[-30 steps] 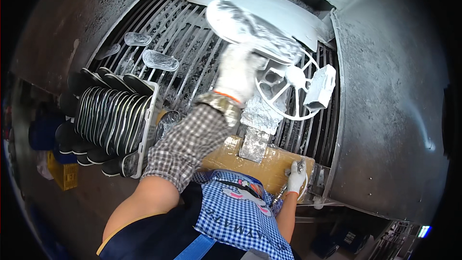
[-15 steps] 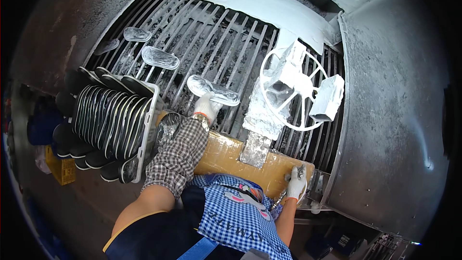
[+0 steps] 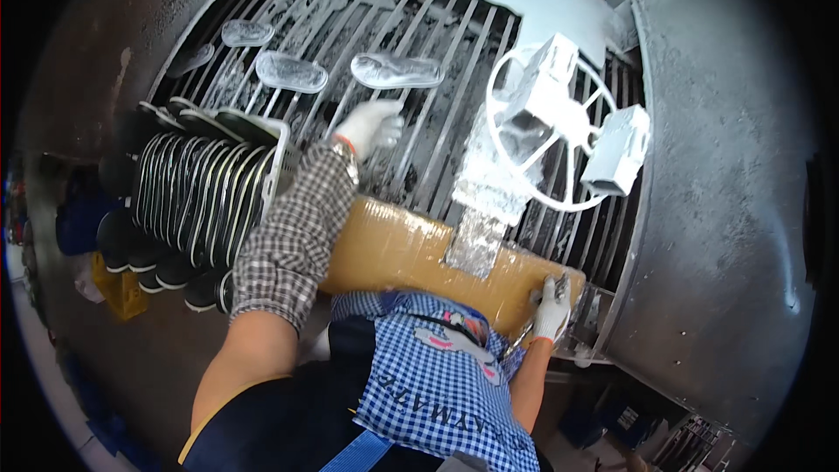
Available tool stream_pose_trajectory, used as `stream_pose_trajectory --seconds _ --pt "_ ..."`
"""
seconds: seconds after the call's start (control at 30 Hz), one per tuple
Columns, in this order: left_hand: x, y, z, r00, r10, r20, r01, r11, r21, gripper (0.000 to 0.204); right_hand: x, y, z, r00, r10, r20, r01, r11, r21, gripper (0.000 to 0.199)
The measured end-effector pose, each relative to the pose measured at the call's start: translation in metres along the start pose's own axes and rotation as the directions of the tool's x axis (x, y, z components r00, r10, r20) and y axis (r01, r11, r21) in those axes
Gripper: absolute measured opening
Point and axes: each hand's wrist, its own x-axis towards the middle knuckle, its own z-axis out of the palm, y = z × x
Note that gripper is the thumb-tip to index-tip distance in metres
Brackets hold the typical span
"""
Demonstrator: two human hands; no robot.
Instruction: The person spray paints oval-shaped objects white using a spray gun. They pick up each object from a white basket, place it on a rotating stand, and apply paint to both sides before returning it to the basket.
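Observation:
My left hand (image 3: 372, 128), in a white glove with a checked sleeve behind it, is open above the metal bars, fingers loosely stretched and nothing in them. Just beyond it lies a whitish, shiny shoe sole (image 3: 398, 72), apart from the fingers. More such soles rest to its left, one (image 3: 291, 72) close by and another (image 3: 247, 33) farther back. At the right end of the tan, film-wrapped ledge, my right hand (image 3: 552, 313), also gloved, is closed round a small grey metal tool (image 3: 561, 283); the palm hides most of it.
A white-coated wheel (image 3: 572, 121) with two box-shaped blocks stands at right over the bars (image 3: 428, 105). A white crate (image 3: 281, 144) packed with dark, pale-edged soles (image 3: 201, 192) is at left. The tan ledge (image 3: 393, 240) runs before me. Metal walls (image 3: 725, 175) flank the grate.
My left hand has let go of the sole, which now lies on the bars, and has drawn back from it. My right hand keeps its grip; the whole view has shifted slightly.

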Motion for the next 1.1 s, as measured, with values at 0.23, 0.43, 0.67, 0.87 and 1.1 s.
stream_pose_trajectory --seconds 0.23,0.43,0.67,0.87,1.1 --pt "-0.063 0.052 -0.031 0.983 0.082 0.167 -0.186 0.456 0.87 0.066 -0.007 -0.017 0.005 0.988 0.147 0.045 -0.152 0.978 0.145 0.031" --pt "-0.08 0.006 -0.05 0.948 -0.319 -0.01 -0.132 -0.419 0.899 0.067 -0.01 -0.021 0.007 0.986 0.164 0.04 -0.169 0.951 0.26 0.031" --pt "-0.079 -0.021 -0.068 0.991 -0.119 0.054 -0.111 -0.553 0.825 0.03 -0.013 -0.026 0.009 0.994 0.108 -0.007 -0.102 0.955 0.28 0.049" --pt "-0.082 0.013 -0.045 0.968 -0.242 0.061 -0.186 -0.54 0.821 0.041 -0.006 -0.018 0.012 0.987 0.157 0.018 -0.156 0.95 0.27 0.046" --pt "-0.137 0.063 0.015 0.908 -0.259 0.331 -0.32 0.084 0.944 0.036 -0.004 -0.025 0.016 0.983 0.182 -0.013 -0.164 0.913 0.373 0.062"
